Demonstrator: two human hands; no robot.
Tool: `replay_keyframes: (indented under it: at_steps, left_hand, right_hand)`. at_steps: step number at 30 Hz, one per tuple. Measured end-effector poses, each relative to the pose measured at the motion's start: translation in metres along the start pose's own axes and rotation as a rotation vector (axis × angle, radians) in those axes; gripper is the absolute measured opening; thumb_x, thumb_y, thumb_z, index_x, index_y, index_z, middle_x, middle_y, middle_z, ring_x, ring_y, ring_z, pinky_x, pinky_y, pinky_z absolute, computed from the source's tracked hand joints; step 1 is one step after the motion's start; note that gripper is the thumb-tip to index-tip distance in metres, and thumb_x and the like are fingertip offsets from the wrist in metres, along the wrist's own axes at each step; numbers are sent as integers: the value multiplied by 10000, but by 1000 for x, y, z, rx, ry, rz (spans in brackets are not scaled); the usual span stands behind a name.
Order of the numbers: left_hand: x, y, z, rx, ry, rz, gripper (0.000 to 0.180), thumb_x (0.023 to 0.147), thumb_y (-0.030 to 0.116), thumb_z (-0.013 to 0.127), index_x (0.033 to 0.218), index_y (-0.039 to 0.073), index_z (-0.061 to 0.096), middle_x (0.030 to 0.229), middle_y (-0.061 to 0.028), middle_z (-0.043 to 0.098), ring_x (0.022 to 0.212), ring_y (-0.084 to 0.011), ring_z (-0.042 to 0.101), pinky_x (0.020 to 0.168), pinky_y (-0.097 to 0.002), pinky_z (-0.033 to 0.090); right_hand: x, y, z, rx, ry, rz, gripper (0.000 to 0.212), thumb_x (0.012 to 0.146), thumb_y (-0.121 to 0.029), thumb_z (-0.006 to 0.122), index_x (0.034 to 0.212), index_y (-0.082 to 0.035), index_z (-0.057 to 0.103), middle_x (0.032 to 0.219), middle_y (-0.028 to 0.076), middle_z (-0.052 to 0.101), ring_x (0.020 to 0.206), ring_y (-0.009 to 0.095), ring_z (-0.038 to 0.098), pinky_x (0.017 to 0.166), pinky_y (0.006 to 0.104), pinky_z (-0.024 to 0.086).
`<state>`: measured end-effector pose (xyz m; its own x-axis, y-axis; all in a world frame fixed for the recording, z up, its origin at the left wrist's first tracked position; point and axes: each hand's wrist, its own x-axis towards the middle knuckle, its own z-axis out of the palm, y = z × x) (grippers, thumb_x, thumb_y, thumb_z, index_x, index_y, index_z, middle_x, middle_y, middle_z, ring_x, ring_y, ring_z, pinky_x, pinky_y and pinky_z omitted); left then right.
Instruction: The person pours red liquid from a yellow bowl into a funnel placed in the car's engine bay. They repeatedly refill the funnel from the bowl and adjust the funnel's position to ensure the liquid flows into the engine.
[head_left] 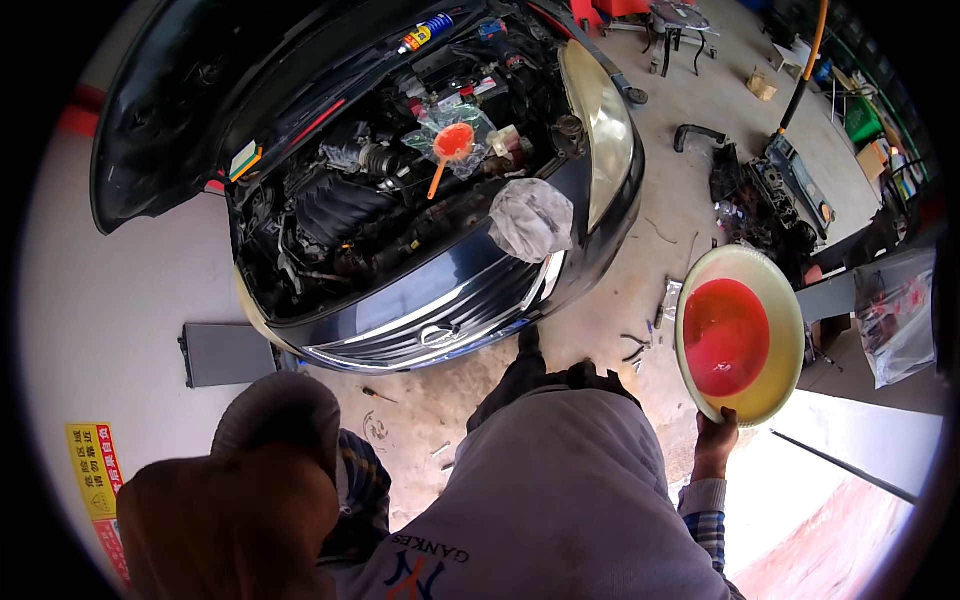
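Observation:
My right hand (715, 440) grips the near rim of a pale yellow plastic basin (787, 340), thumb over the edge. A pool of red liquid (727, 335) lies in the basin, gathered toward its left side. Very near the camera at the lower left is my left hand (225, 510), raised with its forearm bent back; its fingers are hidden, so a hold on anything does not show. Ahead stands a dark car (400, 330) with its hood up. A red-orange, round-headed scoop or funnel (454, 143) with a long handle rests on clear plastic film (480, 125) over the engine.
A crumpled grey cloth (532, 220) lies on the car's front edge. A blue and yellow spray can (425, 33) rests near the raised hood (170, 110). Pliers (635, 348) and a screwdriver (378, 395) are on the floor. Dark car parts (760, 200) lie at the right.

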<state>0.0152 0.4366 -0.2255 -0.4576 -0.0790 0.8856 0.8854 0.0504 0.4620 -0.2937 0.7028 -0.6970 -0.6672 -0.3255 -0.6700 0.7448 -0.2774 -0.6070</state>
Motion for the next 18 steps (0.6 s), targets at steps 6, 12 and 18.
replay_keyframes:
  at_steps: [6, 12, 18]
  left_hand:
    - [-175, -51, -65, 679, 695, -1000, 328, 1007, 295, 570, 1083, -20, 620, 915, -132, 676, 791, -213, 660, 848, -401, 524]
    - [-501, -32, -37, 1178, 656, -2076, 369, 878, 188, 673, 1219, 65, 604, 1060, -127, 681, 1000, -279, 685, 839, -385, 554]
    - [-633, 57, 61, 911, -202, -2378, 354, 955, 244, 555, 1268, 80, 577, 1022, -149, 719, 745, -239, 734, 684, -363, 592]
  right_hand:
    - [8, 16, 3, -83, -112, 20, 189, 907, -162, 523, 1052, -50, 566, 981, 74, 613, 809, 199, 600, 613, 311, 470]
    - [-7, 36, 32, -85, -126, 33, 220, 904, -206, 554, 1073, -69, 590, 968, 46, 649, 759, 163, 615, 560, 274, 438]
    - [-12, 21, 60, -169, -131, -34, 240, 876, -176, 567, 1074, -41, 575, 980, 88, 594, 836, 226, 608, 641, 336, 486]
